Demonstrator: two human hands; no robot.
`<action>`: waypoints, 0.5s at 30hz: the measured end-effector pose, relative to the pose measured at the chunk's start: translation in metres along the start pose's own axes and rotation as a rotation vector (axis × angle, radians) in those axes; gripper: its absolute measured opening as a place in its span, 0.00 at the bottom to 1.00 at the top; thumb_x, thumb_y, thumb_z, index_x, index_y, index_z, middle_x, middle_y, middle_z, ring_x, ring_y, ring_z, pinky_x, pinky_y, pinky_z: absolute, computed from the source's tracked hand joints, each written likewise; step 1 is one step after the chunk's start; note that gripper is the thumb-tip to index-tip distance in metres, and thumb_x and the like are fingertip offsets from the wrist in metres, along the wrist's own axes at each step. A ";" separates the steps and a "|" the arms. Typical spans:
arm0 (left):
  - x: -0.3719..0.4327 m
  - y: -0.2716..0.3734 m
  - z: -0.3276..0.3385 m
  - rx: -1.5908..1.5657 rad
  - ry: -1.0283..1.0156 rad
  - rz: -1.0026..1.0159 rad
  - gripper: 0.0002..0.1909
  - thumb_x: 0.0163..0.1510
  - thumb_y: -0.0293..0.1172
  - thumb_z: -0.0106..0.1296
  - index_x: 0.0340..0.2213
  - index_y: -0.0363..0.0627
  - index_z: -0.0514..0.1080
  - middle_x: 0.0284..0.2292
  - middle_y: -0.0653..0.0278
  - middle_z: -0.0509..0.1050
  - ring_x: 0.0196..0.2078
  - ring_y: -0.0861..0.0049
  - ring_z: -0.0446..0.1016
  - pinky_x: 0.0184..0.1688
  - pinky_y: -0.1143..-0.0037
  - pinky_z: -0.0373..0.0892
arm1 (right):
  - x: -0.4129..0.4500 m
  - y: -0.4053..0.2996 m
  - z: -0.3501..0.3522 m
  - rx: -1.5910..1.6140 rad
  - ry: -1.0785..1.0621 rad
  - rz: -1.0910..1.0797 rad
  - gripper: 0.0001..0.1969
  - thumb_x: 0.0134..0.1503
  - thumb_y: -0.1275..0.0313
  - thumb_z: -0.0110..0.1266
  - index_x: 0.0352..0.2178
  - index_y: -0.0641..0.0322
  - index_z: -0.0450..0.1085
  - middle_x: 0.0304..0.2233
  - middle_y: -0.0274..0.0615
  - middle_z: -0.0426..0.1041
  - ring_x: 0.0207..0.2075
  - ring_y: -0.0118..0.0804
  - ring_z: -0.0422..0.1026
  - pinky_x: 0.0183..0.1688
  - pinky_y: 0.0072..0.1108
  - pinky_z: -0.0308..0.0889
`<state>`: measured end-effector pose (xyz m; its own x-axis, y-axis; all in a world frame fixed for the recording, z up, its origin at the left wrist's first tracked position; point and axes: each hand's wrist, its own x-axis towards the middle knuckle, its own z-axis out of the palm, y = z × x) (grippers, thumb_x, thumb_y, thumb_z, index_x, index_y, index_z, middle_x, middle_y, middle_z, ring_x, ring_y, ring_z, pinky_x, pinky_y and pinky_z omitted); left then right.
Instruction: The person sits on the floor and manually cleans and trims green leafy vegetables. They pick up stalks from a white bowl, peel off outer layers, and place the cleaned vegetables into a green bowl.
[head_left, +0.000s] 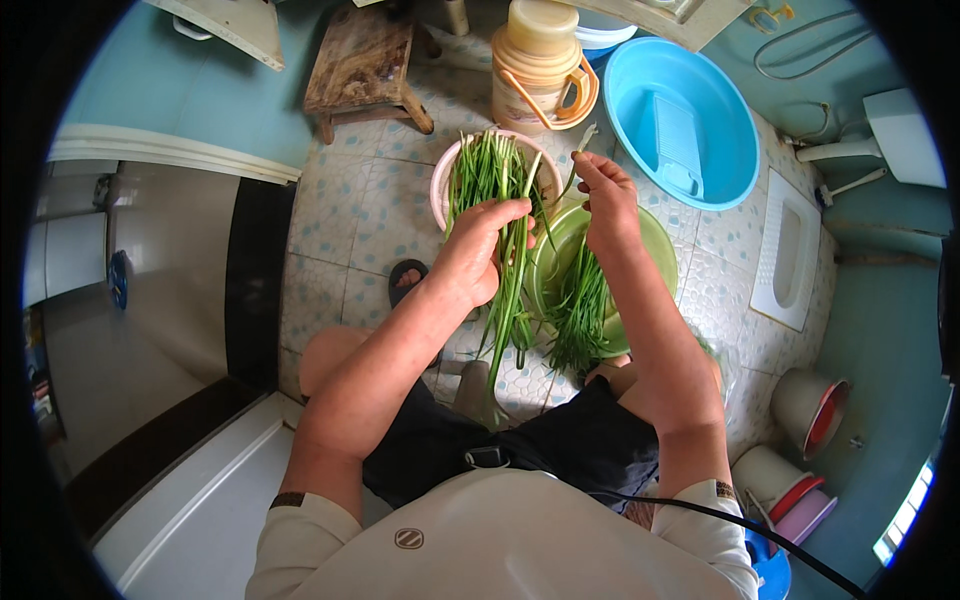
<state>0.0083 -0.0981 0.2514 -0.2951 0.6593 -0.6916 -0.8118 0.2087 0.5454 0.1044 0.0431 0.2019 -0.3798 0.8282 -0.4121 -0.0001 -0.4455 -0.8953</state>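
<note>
My left hand (480, 244) is closed around a small bunch of long green scallions or garlic chives (512, 289), whose pale ends point away from me and whose leaves hang toward my lap. My right hand (609, 196) pinches a thin strand with a whitish end (588, 138) between thumb and fingers. Under and beyond my left hand stands a pink basket (437, 187) heaped with more green stalks (480, 169). Below my right forearm, a green plastic basin (660, 240) holds another bunch of thin green leaves (581, 307), some draped over its near rim.
A light-blue tub with a washboard (679, 142) lies right of a large thermos flask (536, 75). A wooden stool (360, 64) stands back left. At the right are a squat toilet (785, 251) and several buckets (799, 409). A black cable (720, 514) crosses near my right sleeve.
</note>
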 end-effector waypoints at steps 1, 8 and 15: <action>0.001 0.001 -0.001 -0.008 0.016 0.007 0.09 0.47 0.34 0.56 0.31 0.47 0.70 0.25 0.68 0.71 0.23 0.80 0.70 0.23 0.81 0.63 | 0.002 0.003 0.001 0.003 0.007 -0.010 0.08 0.51 0.70 0.56 0.30 0.63 0.73 0.24 0.29 0.71 0.25 0.21 0.64 0.29 0.15 0.59; -0.001 0.006 -0.004 -0.038 0.000 0.028 0.10 0.47 0.35 0.56 0.31 0.47 0.70 0.24 0.69 0.71 0.24 0.80 0.70 0.24 0.79 0.63 | 0.028 0.052 -0.008 -0.289 0.066 -0.143 0.10 0.49 0.70 0.56 0.30 0.69 0.74 0.20 0.38 0.74 0.23 0.23 0.70 0.30 0.16 0.64; -0.002 0.005 -0.006 -0.009 -0.024 0.023 0.10 0.47 0.35 0.56 0.31 0.46 0.70 0.24 0.70 0.71 0.24 0.80 0.70 0.24 0.80 0.63 | 0.052 0.095 -0.027 -0.824 0.022 -0.281 0.16 0.48 0.68 0.53 0.39 0.63 0.73 0.30 0.49 0.76 0.31 0.39 0.75 0.36 0.25 0.67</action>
<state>0.0016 -0.1026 0.2530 -0.3016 0.6806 -0.6677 -0.8096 0.1870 0.5563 0.1098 0.0537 0.0908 -0.4485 0.8807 -0.1526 0.5812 0.1577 -0.7983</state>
